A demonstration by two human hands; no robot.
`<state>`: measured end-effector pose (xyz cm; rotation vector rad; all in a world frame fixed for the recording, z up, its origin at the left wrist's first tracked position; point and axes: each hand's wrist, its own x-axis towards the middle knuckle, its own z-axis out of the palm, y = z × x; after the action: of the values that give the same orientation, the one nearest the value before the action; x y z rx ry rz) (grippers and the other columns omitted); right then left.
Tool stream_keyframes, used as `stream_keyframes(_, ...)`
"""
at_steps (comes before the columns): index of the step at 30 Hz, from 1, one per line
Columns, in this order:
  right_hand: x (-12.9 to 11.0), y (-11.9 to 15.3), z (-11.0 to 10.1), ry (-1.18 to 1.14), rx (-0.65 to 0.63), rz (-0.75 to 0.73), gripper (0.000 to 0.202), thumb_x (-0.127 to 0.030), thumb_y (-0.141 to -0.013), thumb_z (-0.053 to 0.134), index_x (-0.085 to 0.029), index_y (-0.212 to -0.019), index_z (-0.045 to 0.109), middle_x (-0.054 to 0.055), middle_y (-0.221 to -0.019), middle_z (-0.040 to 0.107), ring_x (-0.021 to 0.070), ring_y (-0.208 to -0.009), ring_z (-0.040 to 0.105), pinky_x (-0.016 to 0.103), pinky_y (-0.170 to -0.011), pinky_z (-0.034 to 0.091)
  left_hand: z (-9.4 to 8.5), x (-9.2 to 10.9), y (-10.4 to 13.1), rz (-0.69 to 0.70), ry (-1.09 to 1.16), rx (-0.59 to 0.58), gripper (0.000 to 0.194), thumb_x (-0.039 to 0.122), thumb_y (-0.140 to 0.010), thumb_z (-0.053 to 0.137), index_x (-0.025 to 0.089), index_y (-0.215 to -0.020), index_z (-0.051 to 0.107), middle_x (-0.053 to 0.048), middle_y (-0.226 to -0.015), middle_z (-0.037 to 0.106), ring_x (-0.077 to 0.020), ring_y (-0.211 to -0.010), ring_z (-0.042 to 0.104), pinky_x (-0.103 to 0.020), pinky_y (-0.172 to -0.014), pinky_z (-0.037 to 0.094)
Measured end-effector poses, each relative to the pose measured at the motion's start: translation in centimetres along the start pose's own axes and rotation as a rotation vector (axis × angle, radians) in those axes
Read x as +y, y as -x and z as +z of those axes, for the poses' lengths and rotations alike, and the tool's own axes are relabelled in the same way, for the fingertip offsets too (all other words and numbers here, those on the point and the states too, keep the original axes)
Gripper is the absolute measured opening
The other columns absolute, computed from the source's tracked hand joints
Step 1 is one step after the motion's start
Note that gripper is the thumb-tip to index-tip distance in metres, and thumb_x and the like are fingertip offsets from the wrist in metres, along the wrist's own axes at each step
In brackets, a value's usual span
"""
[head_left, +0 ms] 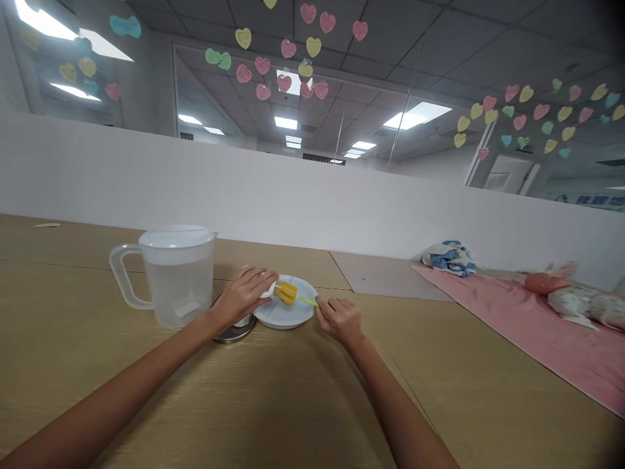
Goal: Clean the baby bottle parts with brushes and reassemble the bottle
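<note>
My right hand [340,318] is closed around the thin green handle [306,300] of a bottle brush with a yellow sponge head [287,293]. My left hand [247,290] wraps a small white bottle [268,290], mostly covered by the fingers. The sponge head meets the bottle's end on the right; how far it reaches inside cannot be made out. Both hands are above a white plate [286,319] on the table. Under my left hand, a round metal lid or dish [235,333] with something white on it is partly hidden.
A large clear plastic pitcher [180,286] with a white lid stands left of the plate on the wooden table [273,404]. At the right lies a pink cloth [508,312] with a doll-like toy [571,299]. A bunched blue-and-white cloth [449,258] rests by the white partition [273,195].
</note>
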<state>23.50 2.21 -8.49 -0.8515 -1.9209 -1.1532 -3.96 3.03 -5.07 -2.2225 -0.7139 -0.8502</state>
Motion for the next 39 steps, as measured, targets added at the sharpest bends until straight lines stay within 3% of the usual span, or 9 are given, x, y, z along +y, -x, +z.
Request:
stream_keyframes(4,-0.4,-0.1,0.0,-0.033,0.016,-0.013,0.017,-0.023,-0.081,0.052,-0.020,-0.082,0.068,-0.001,-0.053,0.051,0.0086,-0.051,0.043,0.027,-0.053,0.023,0.2,1.3,-0.3,0.042,0.032,-0.058,0.040,0.027,-0.087,0.048,0.017,-0.126,0.044,-0.010,-0.120,0.058,-0.0231,-0.110,0.051,-0.041,-0.095,0.037)
stream_keyframes(11,-1.4,-0.5,0.0,-0.059,0.026,-0.032,0.017,-0.025,-0.082,0.052,-0.020,-0.086,0.068,-0.001,-0.054,0.053,0.0090,-0.051,0.044,0.026,-0.053,0.025,0.4,3.1,-1.0,0.146,0.005,-0.039,0.039,0.028,-0.087,0.048,0.015,-0.123,0.046,-0.010,-0.120,0.058,-0.0222,-0.111,0.051,-0.038,-0.095,0.038)
stream_keyframes(16,-0.8,-0.6,-0.1,-0.017,0.023,-0.047,0.016,-0.026,-0.082,0.053,-0.020,-0.085,0.067,-0.001,-0.052,0.053,0.0093,-0.050,0.044,0.026,-0.053,0.024,0.8,1.7,-1.5,0.159,-0.127,-0.075,0.039,0.033,-0.088,0.046,0.014,-0.121,0.048,-0.011,-0.120,0.058,-0.0228,-0.107,0.054,-0.037,-0.091,0.039)
stream_keyframes(23,-0.1,-0.2,0.4,-0.014,0.001,-0.026,0.017,-0.026,-0.084,0.051,-0.020,-0.088,0.067,-0.001,-0.054,0.054,0.0090,-0.050,0.045,0.026,-0.053,0.025,1.4,-1.1,-1.3,0.199,-0.113,-0.111,0.042,0.039,-0.086,0.048,0.014,-0.120,0.049,-0.012,-0.117,0.060,-0.0223,-0.105,0.055,-0.035,-0.089,0.039)
stream_keyframes(32,-0.6,0.2,0.6,-0.090,-0.091,0.008,0.019,-0.026,-0.085,0.050,-0.019,-0.088,0.067,0.000,-0.057,0.056,0.0087,-0.051,0.048,0.024,-0.053,0.026,1.2,1.6,-2.3,0.313,-0.096,-0.095,0.037,0.032,-0.087,0.047,0.015,-0.121,0.049,-0.012,-0.118,0.059,-0.0220,-0.104,0.055,-0.036,-0.089,0.041)
stream_keyframes(39,0.8,0.7,1.0,-0.060,-0.215,0.119,0.023,-0.029,-0.087,0.047,-0.020,-0.091,0.068,0.001,-0.057,0.058,0.0078,-0.051,0.050,0.023,-0.052,0.026,0.9,-3.5,-2.7,0.267,-0.093,-0.182,0.035,0.029,-0.086,0.051,0.019,-0.119,0.049,-0.012,-0.120,0.058,-0.0211,-0.110,0.052,-0.036,-0.093,0.037)
